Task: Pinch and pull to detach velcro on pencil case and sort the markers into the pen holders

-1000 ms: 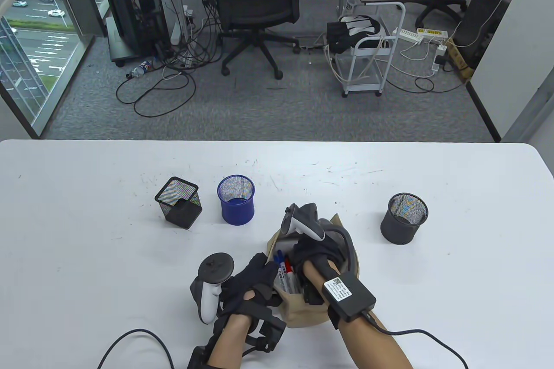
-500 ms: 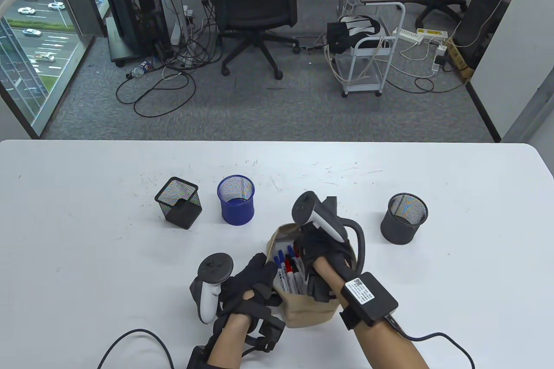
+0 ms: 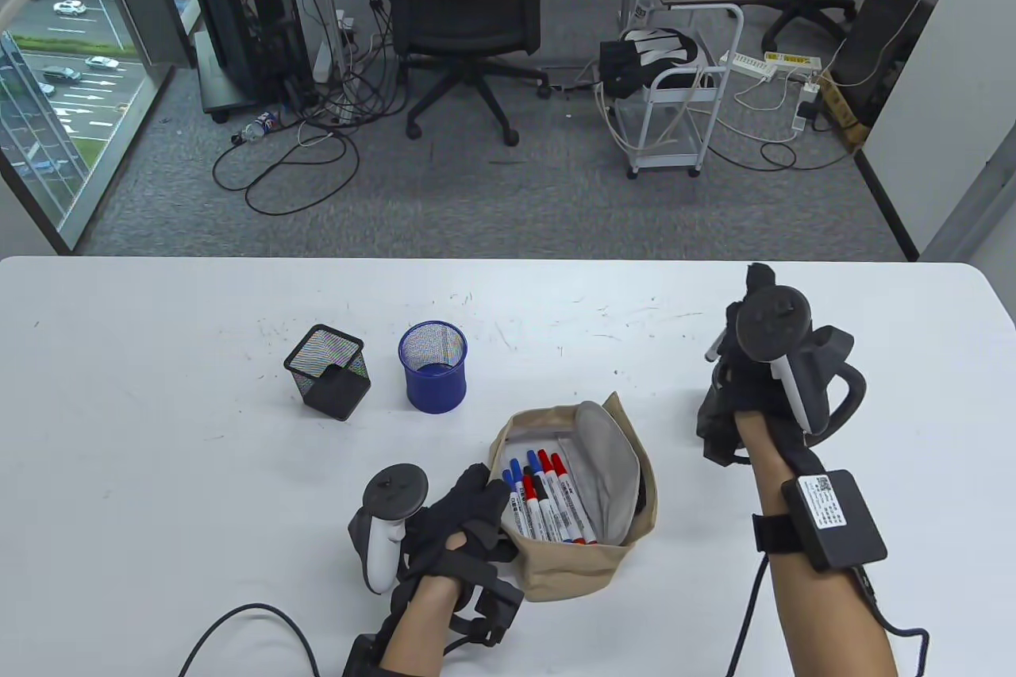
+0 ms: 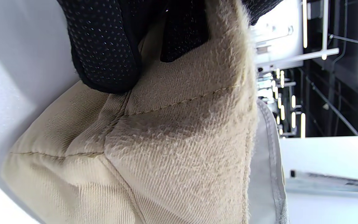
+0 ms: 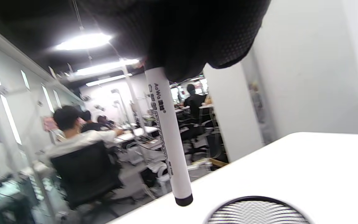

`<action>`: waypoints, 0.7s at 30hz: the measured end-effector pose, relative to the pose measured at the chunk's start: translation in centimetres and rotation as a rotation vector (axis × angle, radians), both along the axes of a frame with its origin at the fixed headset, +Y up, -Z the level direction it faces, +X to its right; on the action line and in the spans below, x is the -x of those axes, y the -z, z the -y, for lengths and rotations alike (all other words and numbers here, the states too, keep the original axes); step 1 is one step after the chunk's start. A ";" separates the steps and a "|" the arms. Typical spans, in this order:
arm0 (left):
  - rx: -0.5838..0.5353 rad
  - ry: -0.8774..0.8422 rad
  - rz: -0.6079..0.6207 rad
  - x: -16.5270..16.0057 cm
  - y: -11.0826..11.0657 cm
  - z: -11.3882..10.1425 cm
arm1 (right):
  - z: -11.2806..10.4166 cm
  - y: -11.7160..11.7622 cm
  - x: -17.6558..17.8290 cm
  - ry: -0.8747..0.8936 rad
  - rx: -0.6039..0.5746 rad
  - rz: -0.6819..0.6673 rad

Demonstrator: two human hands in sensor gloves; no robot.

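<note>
The marker (image 5: 166, 130) hangs from the right hand (image 3: 746, 391), pinched at its upper end, just above the rim of the grey holder (image 5: 256, 211) near the desk's right edge. Its long axis runs nearly upright, black end pointing down and slightly toward the holder. The velcro is already open, so the sorting step is in hand. The next move calls for shifting the tip over the mesh mouth and releasing. The left hand (image 3: 456, 526) grips the near-left corner of the case (image 3: 587, 566), by the desk's near edge, steadying it; more markers (image 3: 548, 498) lie inside, pointing toward the far edge.
</note>
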State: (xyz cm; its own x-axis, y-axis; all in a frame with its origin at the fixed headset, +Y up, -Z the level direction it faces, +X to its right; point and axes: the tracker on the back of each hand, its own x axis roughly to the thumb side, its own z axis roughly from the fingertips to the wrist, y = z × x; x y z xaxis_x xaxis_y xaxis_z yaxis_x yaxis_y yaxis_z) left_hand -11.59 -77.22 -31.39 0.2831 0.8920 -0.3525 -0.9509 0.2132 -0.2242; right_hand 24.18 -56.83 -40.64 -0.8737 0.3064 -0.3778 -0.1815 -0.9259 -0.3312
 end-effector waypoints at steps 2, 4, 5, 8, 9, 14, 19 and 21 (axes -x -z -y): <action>0.001 -0.001 0.000 0.0 0.0 0.0 | 1.3 0.8 -0.7 -0.019 0.054 0.020; 0.002 -0.002 0.002 0.0 0.0 0.0 | 2.9 1.7 -1.4 -0.012 0.106 0.039; 0.002 -0.002 0.002 0.0 0.0 0.0 | 3.3 1.8 -1.6 -0.005 0.121 0.041; 0.003 -0.002 0.003 0.0 0.0 0.0 | 4.1 2.1 -2.2 0.013 0.169 0.044; 0.002 -0.003 0.003 0.0 0.0 0.0 | 3.9 2.0 -2.1 0.025 0.177 0.024; 0.000 0.001 0.008 -0.1 0.0 -0.1 | 1.8 0.7 0.3 0.089 0.212 -0.121; 0.000 0.001 0.007 -0.1 0.0 -0.1 | 1.1 -1.0 6.6 0.171 0.360 -0.355; 0.002 -0.005 0.005 0.0 0.0 0.0 | 1.8 -1.5 9.9 0.159 0.447 -0.451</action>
State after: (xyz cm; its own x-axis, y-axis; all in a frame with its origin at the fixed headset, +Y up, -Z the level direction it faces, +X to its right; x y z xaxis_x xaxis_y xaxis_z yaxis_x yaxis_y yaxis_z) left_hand -11.55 -77.17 -31.42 0.2807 0.8926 -0.3528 -0.9508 0.2084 -0.2293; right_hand 14.30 -58.66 -39.14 -0.9331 0.3436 -0.1060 -0.3590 -0.9070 0.2204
